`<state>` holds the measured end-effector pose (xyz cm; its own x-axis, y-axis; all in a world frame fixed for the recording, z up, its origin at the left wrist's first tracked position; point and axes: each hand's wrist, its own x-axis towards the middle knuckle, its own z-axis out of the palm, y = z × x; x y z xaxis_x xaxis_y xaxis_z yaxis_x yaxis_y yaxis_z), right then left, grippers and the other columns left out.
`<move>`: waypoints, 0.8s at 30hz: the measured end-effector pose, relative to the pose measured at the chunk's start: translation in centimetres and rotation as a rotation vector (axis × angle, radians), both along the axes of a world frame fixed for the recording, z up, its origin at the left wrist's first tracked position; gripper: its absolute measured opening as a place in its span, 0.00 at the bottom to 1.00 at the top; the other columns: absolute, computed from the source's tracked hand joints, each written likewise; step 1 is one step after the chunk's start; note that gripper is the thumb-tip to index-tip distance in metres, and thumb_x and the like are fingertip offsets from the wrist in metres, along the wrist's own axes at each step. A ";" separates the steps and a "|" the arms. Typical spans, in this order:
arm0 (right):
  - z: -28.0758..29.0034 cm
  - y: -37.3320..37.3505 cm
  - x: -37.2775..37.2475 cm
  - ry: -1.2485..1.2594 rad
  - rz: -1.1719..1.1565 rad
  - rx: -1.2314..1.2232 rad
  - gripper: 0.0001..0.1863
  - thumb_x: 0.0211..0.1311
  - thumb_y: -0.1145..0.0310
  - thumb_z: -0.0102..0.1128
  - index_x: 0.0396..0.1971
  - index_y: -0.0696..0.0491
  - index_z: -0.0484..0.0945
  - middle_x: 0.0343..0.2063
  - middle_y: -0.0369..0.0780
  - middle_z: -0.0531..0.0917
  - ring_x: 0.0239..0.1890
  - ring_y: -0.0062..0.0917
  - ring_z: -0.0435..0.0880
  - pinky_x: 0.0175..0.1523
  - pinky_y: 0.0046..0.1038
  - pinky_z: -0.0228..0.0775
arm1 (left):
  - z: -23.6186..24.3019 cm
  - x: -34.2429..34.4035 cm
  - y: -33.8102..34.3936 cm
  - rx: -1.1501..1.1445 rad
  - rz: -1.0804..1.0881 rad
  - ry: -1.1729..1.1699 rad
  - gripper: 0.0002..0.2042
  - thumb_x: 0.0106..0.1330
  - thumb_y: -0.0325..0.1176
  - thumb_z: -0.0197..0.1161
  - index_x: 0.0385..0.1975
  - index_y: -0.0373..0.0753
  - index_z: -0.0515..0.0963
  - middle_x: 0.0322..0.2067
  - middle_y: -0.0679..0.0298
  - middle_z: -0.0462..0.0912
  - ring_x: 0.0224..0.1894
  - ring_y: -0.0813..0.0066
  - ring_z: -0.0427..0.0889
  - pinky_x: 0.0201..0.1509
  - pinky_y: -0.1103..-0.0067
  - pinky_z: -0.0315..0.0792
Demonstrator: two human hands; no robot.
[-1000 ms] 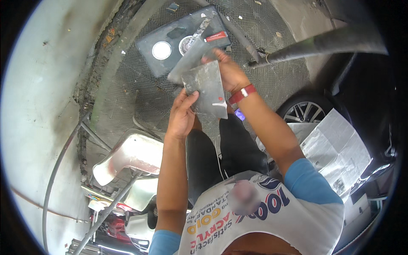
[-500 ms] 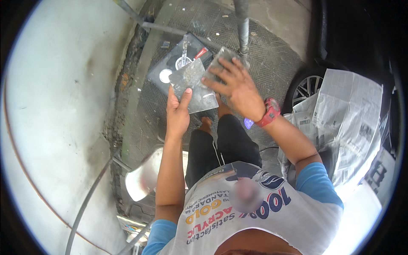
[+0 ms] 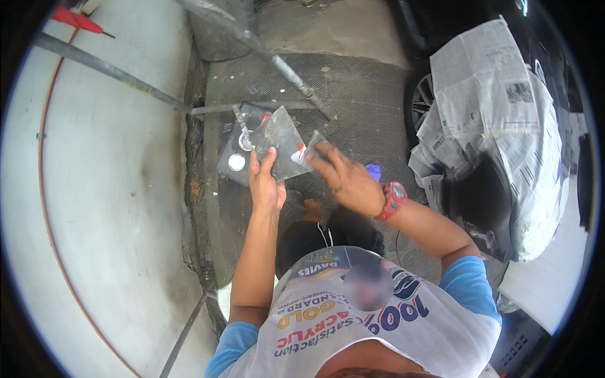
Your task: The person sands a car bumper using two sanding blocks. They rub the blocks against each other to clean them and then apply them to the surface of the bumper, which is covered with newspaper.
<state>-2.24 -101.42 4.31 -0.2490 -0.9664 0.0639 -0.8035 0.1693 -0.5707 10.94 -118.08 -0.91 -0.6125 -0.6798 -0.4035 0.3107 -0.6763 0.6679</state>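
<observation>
My left hand (image 3: 266, 183) grips a thin grey metal sheet (image 3: 276, 132) with a smudged surface, thumb along its lower left. My right hand (image 3: 346, 176) has its fingers wrapped on a smaller grey plate (image 3: 314, 143), blurred at the larger sheet's right edge, near a white and red smear (image 3: 299, 152). Behind them on the mat lies a dark flat board (image 3: 228, 167) bearing a white round disc (image 3: 236, 162), a ringed round item (image 3: 245, 140) with a stained strip across it, and a red item partly hidden by the sheet.
A metal pole (image 3: 283, 72) and rail (image 3: 145, 91) cross ahead. A pale wall (image 3: 107, 208) is left; a dark car (image 3: 422, 25) with newspaper-covered parts (image 3: 479, 88) is right. A purple crumpled item (image 3: 373, 171) lies on the textured mat (image 3: 353, 101).
My right hand has swung over with the smaller plate and now sits lower, at the larger sheet's right edge. The view has shifted, showing more wall and poles ahead.
</observation>
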 end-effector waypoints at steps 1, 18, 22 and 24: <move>0.0 1.2 -1.1 0.045 -0.025 0.057 0.38 0.54 0.82 0.60 0.70 0.50 0.68 0.67 0.51 0.70 0.67 0.51 0.75 0.62 0.44 0.80 | 0.2 -0.3 1.1 -0.008 -0.022 -0.004 0.24 0.75 0.29 0.61 0.69 0.37 0.67 0.60 0.59 0.78 0.60 0.67 0.81 0.64 0.68 0.78; 5.5 23.0 0.7 0.410 -0.205 0.030 0.35 0.59 0.78 0.58 0.69 0.41 0.74 0.66 0.43 0.75 0.74 0.45 0.67 0.77 0.57 0.55 | 4.2 -1.2 21.8 -0.769 -0.239 -0.201 0.19 0.77 0.31 0.60 0.63 0.31 0.72 0.54 0.55 0.84 0.55 0.66 0.82 0.63 0.72 0.72; 5.0 25.1 2.5 0.359 -0.060 0.106 0.35 0.56 0.80 0.58 0.66 0.39 0.78 0.67 0.40 0.75 0.75 0.43 0.66 0.79 0.61 0.48 | 2.6 -0.1 22.0 -0.654 -0.029 -0.224 0.19 0.76 0.30 0.60 0.63 0.31 0.72 0.55 0.55 0.82 0.56 0.66 0.81 0.63 0.71 0.71; 5.4 24.7 3.2 0.356 -0.055 0.159 0.35 0.56 0.83 0.57 0.63 0.37 0.81 0.70 0.39 0.72 0.77 0.43 0.64 0.80 0.63 0.46 | 0.5 0.8 21.4 -0.451 0.047 -0.149 0.19 0.76 0.29 0.59 0.63 0.32 0.71 0.56 0.56 0.82 0.56 0.67 0.81 0.64 0.72 0.71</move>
